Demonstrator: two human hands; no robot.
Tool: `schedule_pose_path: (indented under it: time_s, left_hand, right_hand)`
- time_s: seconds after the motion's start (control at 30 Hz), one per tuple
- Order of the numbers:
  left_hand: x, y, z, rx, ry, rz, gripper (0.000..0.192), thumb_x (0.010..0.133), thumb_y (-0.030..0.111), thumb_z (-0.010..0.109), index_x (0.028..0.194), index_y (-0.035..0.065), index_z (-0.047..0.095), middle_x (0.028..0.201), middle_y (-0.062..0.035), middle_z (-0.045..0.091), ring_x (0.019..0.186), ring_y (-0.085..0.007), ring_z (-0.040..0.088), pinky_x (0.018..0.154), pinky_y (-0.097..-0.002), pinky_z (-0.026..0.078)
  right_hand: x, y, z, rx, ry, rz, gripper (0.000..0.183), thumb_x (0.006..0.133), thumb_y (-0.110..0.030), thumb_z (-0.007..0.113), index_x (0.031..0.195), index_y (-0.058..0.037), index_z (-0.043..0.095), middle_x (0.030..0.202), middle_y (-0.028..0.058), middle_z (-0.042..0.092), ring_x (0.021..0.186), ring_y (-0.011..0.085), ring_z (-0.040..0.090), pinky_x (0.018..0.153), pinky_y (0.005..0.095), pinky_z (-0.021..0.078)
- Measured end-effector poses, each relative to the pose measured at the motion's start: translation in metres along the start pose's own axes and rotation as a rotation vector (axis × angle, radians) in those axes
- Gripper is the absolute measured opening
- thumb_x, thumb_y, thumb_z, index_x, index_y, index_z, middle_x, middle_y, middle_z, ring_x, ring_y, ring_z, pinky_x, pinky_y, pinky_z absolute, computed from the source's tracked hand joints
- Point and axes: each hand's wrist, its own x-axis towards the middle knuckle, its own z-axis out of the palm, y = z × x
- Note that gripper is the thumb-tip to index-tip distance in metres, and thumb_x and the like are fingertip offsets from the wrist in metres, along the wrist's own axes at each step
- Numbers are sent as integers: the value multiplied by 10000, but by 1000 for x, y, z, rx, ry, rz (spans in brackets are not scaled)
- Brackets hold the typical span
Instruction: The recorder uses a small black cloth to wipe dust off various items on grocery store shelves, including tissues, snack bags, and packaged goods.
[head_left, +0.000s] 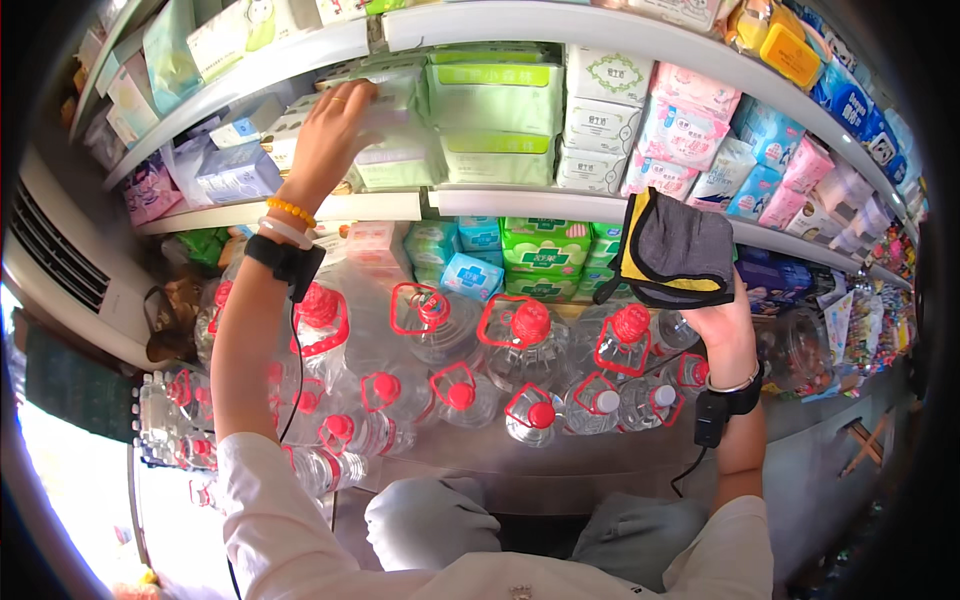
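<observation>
My left hand reaches up to the middle shelf, beside a stack of soft green-and-white tissue packs. Its thumb and fingertips are at the near left edge of a blurred upper pack; whether they grip it I cannot tell. A folded grey cloth with a yellow inner side and black edging is held in my right hand, in front of the shelf edge. The cloth hides most of the right fingers. To the right of the blurred stack stand sharper green tissue packs.
Large clear bottles with red handles crowd the floor before the shelves. White tissue packs and pink packs fill the shelf's right part. Below are green packs. A white air conditioner stands left, a clear jar right.
</observation>
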Motion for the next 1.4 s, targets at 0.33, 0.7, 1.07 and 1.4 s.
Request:
schedule_pose_path:
  time_s: [0.33,0.7,1.07,1.4]
  left_hand:
    - [-9,182,-76,-1266,312,-647,730,690,-11,727,1276,-8,291,893,-96,593,739,-148,611,586,-221,487]
    - [-5,295,-31,-1630,83,-481,1048,781,641,486,1407,48,-110,1453,-188,52,1310,-286,215,1051,-395,217]
    - [-3,271,-14,-1476,165,-363,1018,665,201,740,1391,37,45,1318,-196,317,1189,-288,378,995,-392,317]
    - [-31,230,2,-2717,-145,-519,721,701,302,554,1311,-14,336,1228,-149,497,1063,-264,535,900,-369,444]
  right_hand:
    - [-30,19,14,104,-147,-346,460,923,-291,377,1326,-67,371,1382,121,359,1266,304,338,1065,493,215]
    - [-18,73,55,-1609,-124,-940,964,783,-379,654,1387,68,51,1466,187,95,1339,240,178,1067,366,188]
    - [34,63,80,-1101,133,-919,154,837,-44,570,972,8,517,862,47,581,797,102,546,722,243,449]
    - [40,79,65,-1094,-23,-982,428,929,-237,434,1305,-43,364,1315,119,397,1222,235,362,1010,327,273]
